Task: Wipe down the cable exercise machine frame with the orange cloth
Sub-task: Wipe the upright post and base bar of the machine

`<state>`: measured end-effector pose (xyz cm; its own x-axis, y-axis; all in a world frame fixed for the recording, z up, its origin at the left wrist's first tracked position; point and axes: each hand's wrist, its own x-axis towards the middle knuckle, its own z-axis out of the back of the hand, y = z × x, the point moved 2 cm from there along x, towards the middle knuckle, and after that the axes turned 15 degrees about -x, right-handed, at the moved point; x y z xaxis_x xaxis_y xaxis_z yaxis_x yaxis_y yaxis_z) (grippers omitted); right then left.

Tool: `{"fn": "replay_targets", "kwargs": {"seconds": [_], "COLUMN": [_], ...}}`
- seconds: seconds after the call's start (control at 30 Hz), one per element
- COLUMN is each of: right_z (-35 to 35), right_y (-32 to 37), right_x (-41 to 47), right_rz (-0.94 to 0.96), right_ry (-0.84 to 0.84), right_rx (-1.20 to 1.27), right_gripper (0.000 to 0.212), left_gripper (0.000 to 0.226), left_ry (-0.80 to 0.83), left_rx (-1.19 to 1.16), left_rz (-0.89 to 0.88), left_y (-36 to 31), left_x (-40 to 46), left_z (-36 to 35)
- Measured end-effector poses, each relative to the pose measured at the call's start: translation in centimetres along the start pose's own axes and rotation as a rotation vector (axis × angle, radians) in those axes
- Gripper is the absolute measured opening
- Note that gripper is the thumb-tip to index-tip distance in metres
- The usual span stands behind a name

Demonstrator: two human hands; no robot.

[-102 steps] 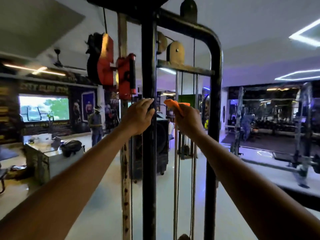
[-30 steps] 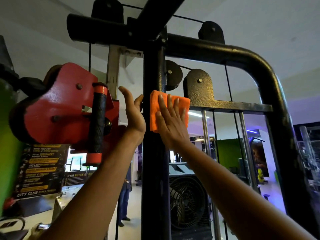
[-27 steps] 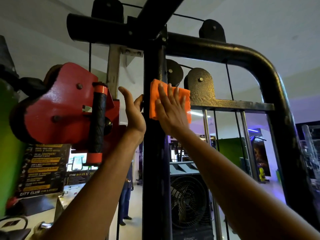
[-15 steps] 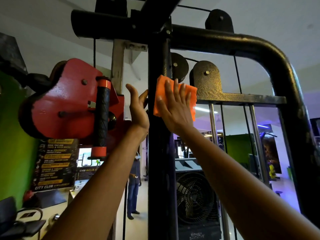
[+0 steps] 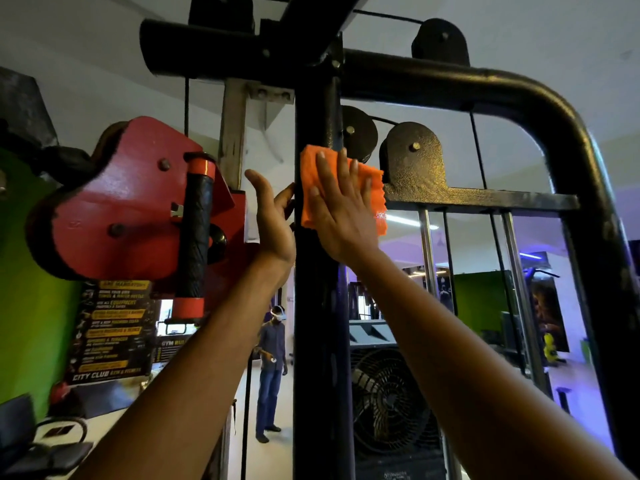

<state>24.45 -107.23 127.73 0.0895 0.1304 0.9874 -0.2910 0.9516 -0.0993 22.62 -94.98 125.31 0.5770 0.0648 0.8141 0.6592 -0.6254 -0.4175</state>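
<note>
Head view looks up at the black frame (image 5: 313, 306), its upright post in the middle. Flat against that post, the right hand (image 5: 341, 211) presses the orange cloth (image 5: 311, 174) with straight fingers. Beside it, the left hand (image 5: 273, 221) rests open, fingertips touching the post's edge.

Green wall (image 5: 31, 323), rules poster (image 5: 110, 330), black fan (image 5: 391, 403), pale floor (image 5: 273, 455), purple lighting

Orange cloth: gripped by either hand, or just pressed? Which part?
Pressed, not gripped: the right hand lies flat with straight fingers on the middle of the orange cloth against the black upright post.
</note>
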Motion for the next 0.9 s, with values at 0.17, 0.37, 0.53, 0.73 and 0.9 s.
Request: {"fn": "replay_targets", "kwargs": {"seconds": [0.17,0.37,0.53,0.73,0.9], "right_z": [-1.1,-0.8,-1.0,-1.2,-1.0], "right_y": [1.3,0.9,1.8,1.9,2.6], "right_x": [-8.4,-3.9,-8.2,-10.5,-10.1], "right_rz": [-0.007,-0.025,-0.056,-0.148,-0.166], "right_ry": [-0.01,-0.011,-0.026,0.031,0.007], "right_rx": [0.167,0.082,0.186,0.291,0.295], "right_gripper": [0.064,0.067,0.066,0.069,0.068], "left_gripper": [0.09,0.082,0.083,0.051,0.053], "left_ry": [0.022,0.075,0.058,0.071,0.003], "left_rx": [0.045,0.162,0.146,0.282,0.298], "left_rz": [-0.016,-0.06,-0.049,-0.105,-0.099], "left_y": [0.2,0.2,0.9,1.7,1.9], "left_x": [-0.4,-0.8,-0.3,-0.5,0.2], "left_z": [0.1,0.1,0.9,2.3,2.4]}}
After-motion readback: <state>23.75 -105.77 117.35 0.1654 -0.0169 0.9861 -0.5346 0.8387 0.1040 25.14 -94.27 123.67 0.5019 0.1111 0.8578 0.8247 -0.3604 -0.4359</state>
